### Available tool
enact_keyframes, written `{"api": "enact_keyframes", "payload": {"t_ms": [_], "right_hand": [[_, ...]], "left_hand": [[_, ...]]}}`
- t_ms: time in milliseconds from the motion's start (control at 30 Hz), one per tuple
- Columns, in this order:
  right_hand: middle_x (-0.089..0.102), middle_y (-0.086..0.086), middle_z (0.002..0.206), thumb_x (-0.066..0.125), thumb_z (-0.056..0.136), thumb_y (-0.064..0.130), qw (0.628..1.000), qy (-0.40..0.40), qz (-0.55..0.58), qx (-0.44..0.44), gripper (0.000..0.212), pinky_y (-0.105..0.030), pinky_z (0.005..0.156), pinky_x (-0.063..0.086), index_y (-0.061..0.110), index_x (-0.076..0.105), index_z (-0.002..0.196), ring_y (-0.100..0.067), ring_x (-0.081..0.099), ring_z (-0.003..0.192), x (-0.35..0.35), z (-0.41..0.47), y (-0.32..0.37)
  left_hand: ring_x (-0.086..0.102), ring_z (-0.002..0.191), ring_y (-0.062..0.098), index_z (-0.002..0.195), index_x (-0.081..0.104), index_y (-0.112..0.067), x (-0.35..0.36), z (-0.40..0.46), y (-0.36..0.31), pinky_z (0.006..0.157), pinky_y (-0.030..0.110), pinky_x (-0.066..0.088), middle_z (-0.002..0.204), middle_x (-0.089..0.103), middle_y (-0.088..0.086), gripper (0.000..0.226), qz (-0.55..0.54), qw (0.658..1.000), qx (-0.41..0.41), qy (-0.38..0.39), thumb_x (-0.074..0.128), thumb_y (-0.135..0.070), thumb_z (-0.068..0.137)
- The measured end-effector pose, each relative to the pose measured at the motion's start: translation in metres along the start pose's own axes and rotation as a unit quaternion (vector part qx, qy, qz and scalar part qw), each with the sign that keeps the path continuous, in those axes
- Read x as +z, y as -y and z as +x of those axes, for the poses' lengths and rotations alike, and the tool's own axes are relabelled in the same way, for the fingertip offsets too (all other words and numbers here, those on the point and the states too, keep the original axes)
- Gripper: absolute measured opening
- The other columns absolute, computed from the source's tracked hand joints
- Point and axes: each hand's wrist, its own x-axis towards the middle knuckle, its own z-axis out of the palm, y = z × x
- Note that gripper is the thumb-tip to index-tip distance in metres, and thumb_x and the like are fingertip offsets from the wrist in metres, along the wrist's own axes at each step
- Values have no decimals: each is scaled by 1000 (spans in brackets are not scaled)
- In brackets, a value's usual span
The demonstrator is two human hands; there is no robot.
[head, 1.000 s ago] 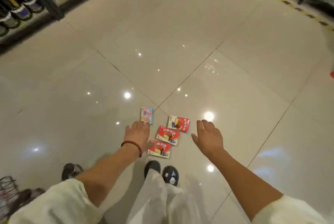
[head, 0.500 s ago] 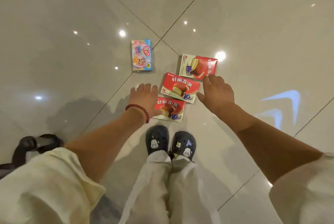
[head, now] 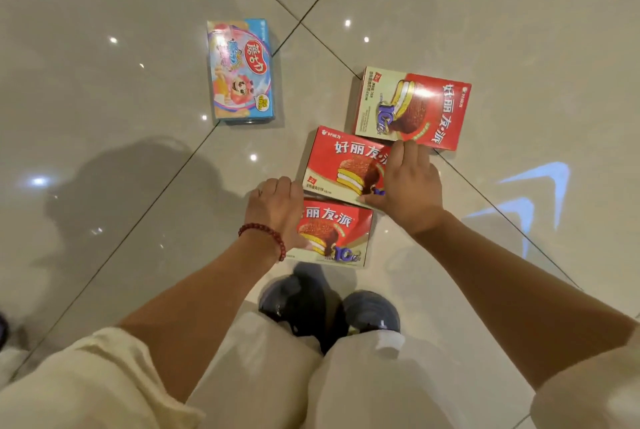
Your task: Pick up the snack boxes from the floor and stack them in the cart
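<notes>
While four cardboard snack boxes lay on the glossy tiled floor (head: 121, 99), the right hand (head: 407, 186) pinched the middle red pie box (head: 343, 165), and the left hand (head: 277, 206) curled over the nearest red box (head: 334, 234) at six o'clock. Squaring both boxes before lifting seemed wise.

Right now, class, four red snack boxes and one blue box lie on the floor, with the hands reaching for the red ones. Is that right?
Not quite. The head view shows three red boxes: the far red box, the middle red box and the near red box. The blue box lies apart, and the left hand and right hand do reach for the red ones.
</notes>
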Motion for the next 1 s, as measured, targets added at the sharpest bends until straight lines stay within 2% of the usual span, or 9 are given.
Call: {"api": "enact_keyframes", "payload": {"t_ms": [133,233,333,500,600,700,767,867,1000], "right_hand": [[44,-14,131,76,64,58,999,14,9,35,102,-45,95,40,7,30,138,-29,41,123,10,-2,1],[47,-14,125,75,61,63,999,18,3,47,100,-42,93,38,7,35,133,-30,43,118,11,-1,1],[46,-10,122,70,60,71,997,55,-27,49,93,-36,95,37,9,42,123,-26,41,118,11,4,-1],[41,-9,130,75,58,68,995,84,9,57,97,-39,100,35,12,35,126,-25,36,124,10,12,-3],[43,-11,130,75,57,68,993,99,8,67,102,-44,100,36,12,30,129,-27,40,124,10,11,-4],[46,-10,128,72,56,72,994,91,12,56,101,-43,99,38,12,33,127,-27,44,122,8,9,-9],[49,-10,126,70,60,70,994,87,46,37,93,-39,94,42,11,39,125,-24,47,118,3,5,-15],[56,-10,117,67,71,62,985,99,137,28,73,-32,77,47,9,44,117,-23,59,102,-14,-6,-18],[62,-10,112,60,80,58,984,97,150,13,60,-32,72,50,9,42,109,-25,64,94,-43,-42,-9]], "left_hand": [[49,106,18,122,38,-15,11,-1,1,88,32,46,116,50,2,92,-4,1000,3,11,73,-70,57],[49,108,20,120,41,-18,15,-3,-1,88,34,47,116,51,2,92,5,999,4,36,72,-74,54],[48,109,20,122,42,-18,16,-4,0,90,35,45,117,51,2,95,12,999,0,40,71,-76,53],[49,110,19,122,41,-18,13,-2,0,92,35,45,117,50,2,94,26,999,12,39,70,-76,54],[56,104,18,121,40,-17,12,-5,2,86,32,49,117,54,2,91,-12,998,17,56,72,-72,57],[62,101,18,122,40,-16,10,-7,5,83,29,51,116,59,0,86,-77,991,16,110,76,-64,60],[61,99,16,123,44,-18,6,-10,8,84,29,52,113,60,-1,84,-90,986,35,136,76,-64,60],[60,96,15,123,51,-20,-1,-27,13,86,31,52,109,60,-1,77,-102,983,41,148,75,-62,63],[61,95,17,118,52,-16,-25,-74,23,80,26,48,111,61,1,70,-161,979,-35,122,74,-59,68]]}}
